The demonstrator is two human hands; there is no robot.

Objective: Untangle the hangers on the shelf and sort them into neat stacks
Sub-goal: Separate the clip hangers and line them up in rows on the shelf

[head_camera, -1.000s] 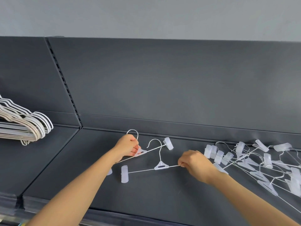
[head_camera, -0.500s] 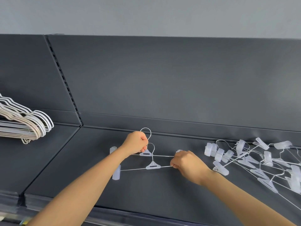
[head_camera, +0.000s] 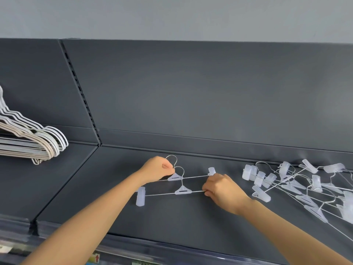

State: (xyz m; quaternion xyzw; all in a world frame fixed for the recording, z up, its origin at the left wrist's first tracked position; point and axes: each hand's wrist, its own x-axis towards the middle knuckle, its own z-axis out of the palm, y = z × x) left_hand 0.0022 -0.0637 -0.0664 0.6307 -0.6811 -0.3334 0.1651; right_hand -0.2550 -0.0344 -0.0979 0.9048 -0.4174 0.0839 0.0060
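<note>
Broadly, a dark grey shelf (head_camera: 172,222) runs across the view below a matching back panel, seen from the person's head. On its right part lies a tangled pile of clip hangers (head_camera: 316,181), thin wires crossing and frosted clips overlapping, not yet sorted. At the far left, on the neighbouring shelf section, a neat stack of white and beige hangers (head_camera: 38,144) lies nested. Between them, in the middle of the shelf, two clip hangers lie apart from the pile. A second ago the rear hanger (head_camera: 174,177) lay at a slant to the front hanger (head_camera: 183,191). It has since been swung round and drawn rightwards, so the two bars now run nearly side by side, closing toward each other at the right end, with the front one's hook overlapping the rear bar. The left hand (head_camera: 156,169) has shifted right with it and pinches the rear hanger at the base of its hook, fingers curled. The right hand (head_camera: 223,188) keeps its pinch on the right end of the front hanger's wire, that end's clip hidden under the fingers. The front hanger's left clip (head_camera: 140,197) rests on the shelf. The rear hanger's right clip (head_camera: 211,170) shows just above the right hand. Judging by this, the pair is being lined up to begin a stack of clip hangers, and most of the untangling lies ahead.
</note>
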